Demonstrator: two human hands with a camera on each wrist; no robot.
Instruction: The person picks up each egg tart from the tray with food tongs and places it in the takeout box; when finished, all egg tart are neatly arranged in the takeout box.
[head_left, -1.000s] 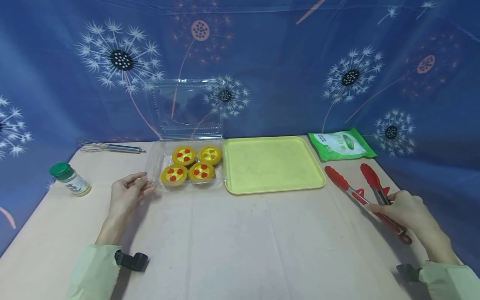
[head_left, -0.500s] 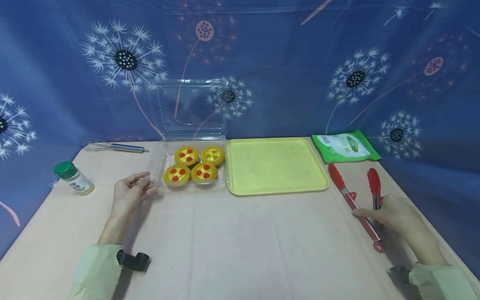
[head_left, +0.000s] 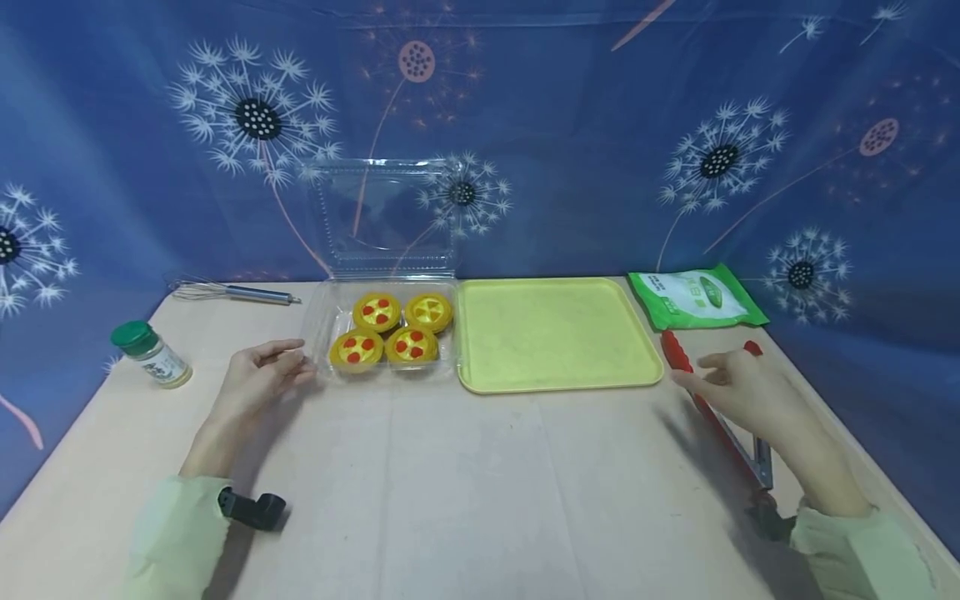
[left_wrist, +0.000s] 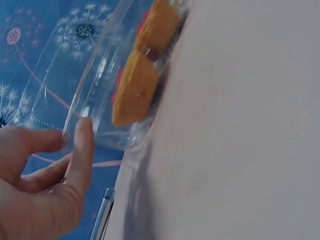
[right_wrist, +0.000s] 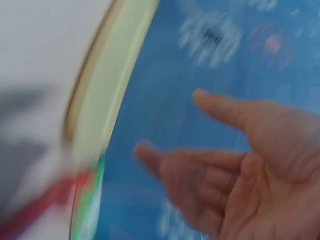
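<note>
In the head view my left hand (head_left: 258,383) is at the left edge of an open clear plastic container (head_left: 320,329). Its thumb and index finger pinch the container's rim, as the left wrist view shows. Inside sit several yellow tarts, such as a front one (head_left: 357,350) with red pieces on top. My right hand (head_left: 750,392) hovers over red-and-silver tongs (head_left: 709,414), which lie spread on the table and are partly hidden by it. No object lies between the right fingers, which are apart in the right wrist view (right_wrist: 245,165).
A yellow tray (head_left: 555,333) lies right of the container. Behind the tongs is a green-and-white packet (head_left: 697,297). At the left are a whisk (head_left: 258,294) and a green-capped bottle (head_left: 152,353). The container's raised lid (head_left: 386,217) stands before a blue dandelion-patterned cloth (head_left: 570,150).
My right hand has let go of the tongs and moved left and upward in the view. The tongs were shifted left and set down. My left hand stays at the container.
</note>
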